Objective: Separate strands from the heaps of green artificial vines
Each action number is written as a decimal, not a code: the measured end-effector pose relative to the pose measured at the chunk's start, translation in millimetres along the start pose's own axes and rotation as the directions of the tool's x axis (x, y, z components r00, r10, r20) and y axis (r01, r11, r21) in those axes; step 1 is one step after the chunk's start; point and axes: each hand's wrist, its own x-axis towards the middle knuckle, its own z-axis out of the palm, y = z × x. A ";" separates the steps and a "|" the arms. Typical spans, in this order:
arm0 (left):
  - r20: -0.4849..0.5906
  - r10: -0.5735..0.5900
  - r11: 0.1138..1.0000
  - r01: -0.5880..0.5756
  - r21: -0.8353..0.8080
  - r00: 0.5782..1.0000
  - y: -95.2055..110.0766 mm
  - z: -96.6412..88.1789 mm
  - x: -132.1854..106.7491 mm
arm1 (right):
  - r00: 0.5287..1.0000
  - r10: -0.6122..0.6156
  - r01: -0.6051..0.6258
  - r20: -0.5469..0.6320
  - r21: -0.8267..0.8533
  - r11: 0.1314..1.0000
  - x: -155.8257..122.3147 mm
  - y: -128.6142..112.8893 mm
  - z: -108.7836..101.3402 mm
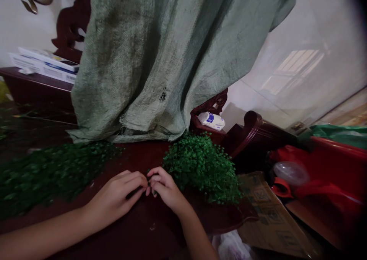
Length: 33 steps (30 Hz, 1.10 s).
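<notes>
My left hand [123,191] and my right hand [166,189] meet over the dark red wooden table [149,225], fingertips pinched close together. Tiny dark green bits, like pieces of a plant sprig, show among the right fingers; their exact shape is too small to tell. What the left fingertips pinch is hidden. Just beyond my right hand sits a bushy bunch of small-leaved green foliage [200,164], probably artificial. A longer heap of similar foliage [54,172] spreads along the left of the table, beyond my left forearm.
A large grey-green woven sack [160,61] hangs down at the table's far side. White boxes [46,67] lie on a ledge at the left. Behind the right foliage is a tissue pack [211,121]. Cardboard [272,214] and red plastic bags [323,172] crowd the right.
</notes>
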 end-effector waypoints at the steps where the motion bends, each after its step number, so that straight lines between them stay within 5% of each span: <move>1: -0.008 -0.002 1.000 0.002 -0.001 1.000 0.2 0.0 0.2 | 1.000 -0.006 0.006 -0.002 -0.005 1.000 -0.4 0.5 0.0; 16: -0.014 -0.009 0.999 0.010 0.053 1.000 -3.4 0.7 -1.6 | 0.995 -0.099 0.092 -0.032 -0.167 0.982 1.3 6.4 -1.3; 20: -0.048 -0.013 0.997 0.016 0.069 0.999 -1.6 1.1 -1.5 | 0.987 -0.130 0.115 -0.093 -0.148 0.982 1.2 5.0 -0.5; 33: -0.032 0.037 0.985 -0.031 0.171 0.999 -6.8 3.7 -3.2 | 0.998 -0.059 0.057 -0.038 -0.056 0.997 2.1 10.3 -2.1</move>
